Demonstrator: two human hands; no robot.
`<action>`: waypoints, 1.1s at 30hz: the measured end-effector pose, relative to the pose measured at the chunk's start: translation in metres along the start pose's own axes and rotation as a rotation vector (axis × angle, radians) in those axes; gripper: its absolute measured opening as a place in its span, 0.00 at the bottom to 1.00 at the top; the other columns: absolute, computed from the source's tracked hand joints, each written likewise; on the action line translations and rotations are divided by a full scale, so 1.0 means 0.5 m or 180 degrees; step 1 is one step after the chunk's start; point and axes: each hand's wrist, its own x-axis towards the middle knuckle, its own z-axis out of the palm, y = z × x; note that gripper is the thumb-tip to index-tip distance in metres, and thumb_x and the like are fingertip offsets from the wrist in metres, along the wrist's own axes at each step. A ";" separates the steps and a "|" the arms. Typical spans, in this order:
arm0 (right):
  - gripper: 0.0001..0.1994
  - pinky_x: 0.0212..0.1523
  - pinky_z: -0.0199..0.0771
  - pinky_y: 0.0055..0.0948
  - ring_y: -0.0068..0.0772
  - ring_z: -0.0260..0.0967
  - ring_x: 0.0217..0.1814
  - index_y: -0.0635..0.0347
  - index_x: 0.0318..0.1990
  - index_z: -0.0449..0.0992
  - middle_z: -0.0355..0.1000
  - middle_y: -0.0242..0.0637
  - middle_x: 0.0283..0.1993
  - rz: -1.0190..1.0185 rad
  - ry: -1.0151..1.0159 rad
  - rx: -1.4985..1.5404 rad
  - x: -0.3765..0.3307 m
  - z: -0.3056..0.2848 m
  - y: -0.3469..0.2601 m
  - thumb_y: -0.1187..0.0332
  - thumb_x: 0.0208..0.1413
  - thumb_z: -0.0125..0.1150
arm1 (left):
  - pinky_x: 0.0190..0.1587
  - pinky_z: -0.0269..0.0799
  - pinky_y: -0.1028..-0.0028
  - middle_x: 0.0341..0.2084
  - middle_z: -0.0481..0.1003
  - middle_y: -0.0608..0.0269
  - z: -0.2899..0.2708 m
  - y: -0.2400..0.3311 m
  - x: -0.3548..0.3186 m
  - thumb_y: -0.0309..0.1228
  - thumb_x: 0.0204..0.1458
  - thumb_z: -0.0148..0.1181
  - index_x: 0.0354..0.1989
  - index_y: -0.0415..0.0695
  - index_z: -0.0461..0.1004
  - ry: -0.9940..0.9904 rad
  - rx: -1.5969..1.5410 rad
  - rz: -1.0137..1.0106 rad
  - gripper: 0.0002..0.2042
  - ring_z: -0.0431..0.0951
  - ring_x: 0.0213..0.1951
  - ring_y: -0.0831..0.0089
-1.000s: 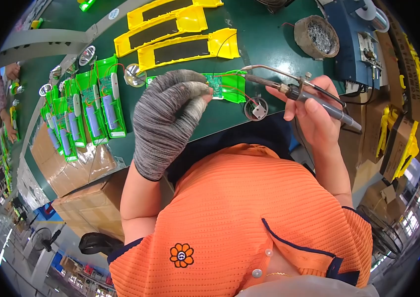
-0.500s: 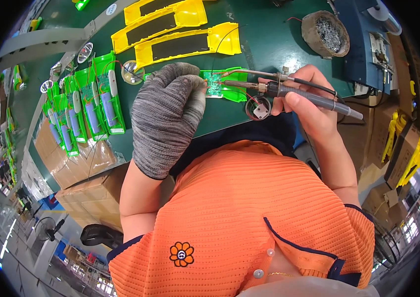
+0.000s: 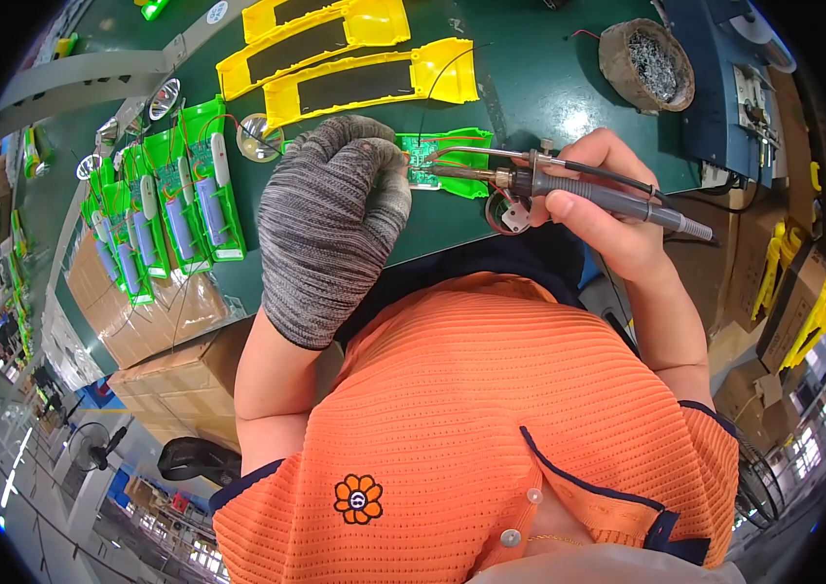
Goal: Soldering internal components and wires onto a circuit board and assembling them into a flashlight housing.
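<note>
My left hand (image 3: 335, 229), in a grey knitted glove, is closed with its fingertips pinched at the left end of a small green circuit board (image 3: 424, 181). What the fingertips hold is hidden. The board lies in a bright green plastic housing (image 3: 471, 142) with red wires. My bare right hand (image 3: 612, 204) grips a grey soldering iron (image 3: 603, 196), which has a thin metal tube running alongside its shaft. The iron's tip points left and reaches the board beside the gloved fingers. Below the iron, a round part with a white block (image 3: 513, 216) is partly covered by my right fingers.
Several green housings with blue cylindrical cells (image 3: 179, 229) stand at the left, near a round reflector (image 3: 259, 138). Yellow casings (image 3: 364, 83) with black strips lie at the back. A round pot of metal scraps (image 3: 648, 68) and a blue machine (image 3: 710, 97) occupy the far right.
The soldering iron and my right hand have shifted slightly left and down, over the board. My gloved hand stays pinched, a little farther up and right. The green housing has moved slightly right.
</note>
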 end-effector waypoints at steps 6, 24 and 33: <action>0.09 0.39 0.70 0.20 0.17 0.72 0.37 0.62 0.38 0.74 0.77 0.31 0.34 0.0067 0.0095 -0.0052 -0.002 0.005 -0.001 0.71 0.55 0.67 | 0.41 0.75 0.64 0.35 0.78 0.58 0.000 0.002 0.003 0.24 0.45 0.67 0.33 0.44 0.78 -0.0010 -0.0038 -0.0016 0.07 0.78 0.37 0.57; 0.08 0.41 0.75 0.22 0.21 0.76 0.38 0.64 0.40 0.72 0.78 0.36 0.35 -0.0068 -0.0085 0.0236 0.002 -0.002 0.010 0.74 0.57 0.64 | 0.42 0.76 0.64 0.36 0.78 0.59 -0.005 -0.001 0.007 0.25 0.45 0.67 0.33 0.44 0.78 -0.0147 -0.0034 -0.0019 0.07 0.78 0.39 0.57; 0.09 0.40 0.76 0.22 0.22 0.77 0.37 0.65 0.41 0.71 0.78 0.38 0.36 -0.0150 -0.0115 0.0308 0.003 -0.004 0.015 0.76 0.57 0.64 | 0.42 0.76 0.63 0.37 0.78 0.60 -0.008 -0.001 0.006 0.25 0.45 0.66 0.34 0.45 0.78 -0.0162 -0.0024 0.0021 0.07 0.78 0.39 0.58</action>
